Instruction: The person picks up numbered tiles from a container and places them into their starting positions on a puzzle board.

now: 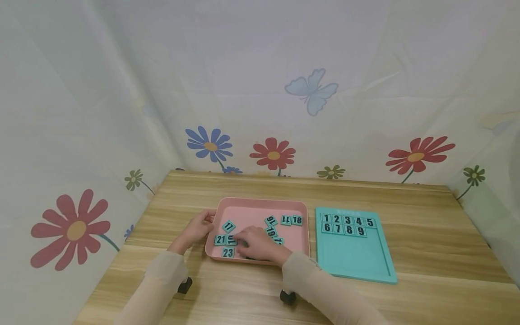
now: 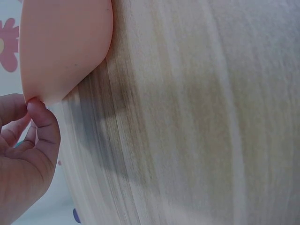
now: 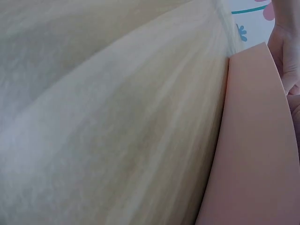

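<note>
A pink tray (image 1: 248, 212) lies on the table with several teal number tiles in it, among them 17 (image 1: 229, 226), 21 (image 1: 220, 239) and 23 (image 1: 228, 252). My left hand (image 1: 199, 229) pinches the tray's left rim between thumb and fingers, as the left wrist view also shows. Over the tray's front half reaches my right hand (image 1: 260, 244), its fingertips at the right edge of the sideways tile 10 (image 1: 230, 239). This hand partly covers the tiles beneath it. In the right wrist view the tray's outer wall (image 3: 255, 140) hides most of the fingers.
Right of the tray lies a teal board (image 1: 353, 257) with tiles 1 to 5 in its top row and 6 to 9 below. Tiles 11 (image 1: 286, 220) and 18 (image 1: 297, 220) sit at the tray's far right. A flowered curtain (image 1: 345, 126) hangs behind the wooden table (image 1: 227, 298).
</note>
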`<state>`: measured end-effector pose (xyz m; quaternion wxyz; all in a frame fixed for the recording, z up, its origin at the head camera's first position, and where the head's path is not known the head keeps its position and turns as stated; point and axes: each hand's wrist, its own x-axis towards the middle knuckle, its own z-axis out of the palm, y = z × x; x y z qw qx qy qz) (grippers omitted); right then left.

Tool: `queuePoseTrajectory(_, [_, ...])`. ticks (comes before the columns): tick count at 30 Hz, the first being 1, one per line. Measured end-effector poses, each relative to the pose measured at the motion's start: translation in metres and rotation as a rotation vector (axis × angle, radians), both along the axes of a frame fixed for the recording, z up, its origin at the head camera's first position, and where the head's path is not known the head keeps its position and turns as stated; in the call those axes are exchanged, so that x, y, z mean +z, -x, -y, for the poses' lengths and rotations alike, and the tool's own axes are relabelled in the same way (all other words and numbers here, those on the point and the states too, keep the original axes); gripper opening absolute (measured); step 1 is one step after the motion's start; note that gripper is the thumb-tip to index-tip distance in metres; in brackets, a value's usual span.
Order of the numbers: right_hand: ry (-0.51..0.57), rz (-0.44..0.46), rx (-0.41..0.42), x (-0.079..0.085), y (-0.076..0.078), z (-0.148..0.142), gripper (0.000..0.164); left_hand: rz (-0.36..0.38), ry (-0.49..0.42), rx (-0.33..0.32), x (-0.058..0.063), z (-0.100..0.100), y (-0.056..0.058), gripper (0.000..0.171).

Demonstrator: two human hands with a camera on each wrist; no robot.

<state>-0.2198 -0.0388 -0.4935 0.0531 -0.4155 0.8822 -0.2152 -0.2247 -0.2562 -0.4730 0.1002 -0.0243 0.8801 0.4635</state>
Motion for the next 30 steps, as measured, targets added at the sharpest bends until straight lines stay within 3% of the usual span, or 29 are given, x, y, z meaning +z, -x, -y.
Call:
queuePoseTrajectory(11, [0.007, -0.001, -0.008, -0.0015, -0.0026, 0.0072, 0.039, -0.004, -0.001, -0.001, -0.003, 0.0011, 0.0009, 0.044])
queuePoseTrajectory(21, [-0.016, 0.016, -0.093, -0.0036, -0.0066, 0.0097, 0.043, 0.0, -0.003, -0.002, -0.0055, 0.0027, 0.0026, 0.044])
queuePoseTrajectory(30, [-0.038, -0.008, -0.094, -0.0032, -0.0056, 0.0093, 0.036, -0.002, 0.033, 0.001, -0.005, 0.0027, 0.0035, 0.044])
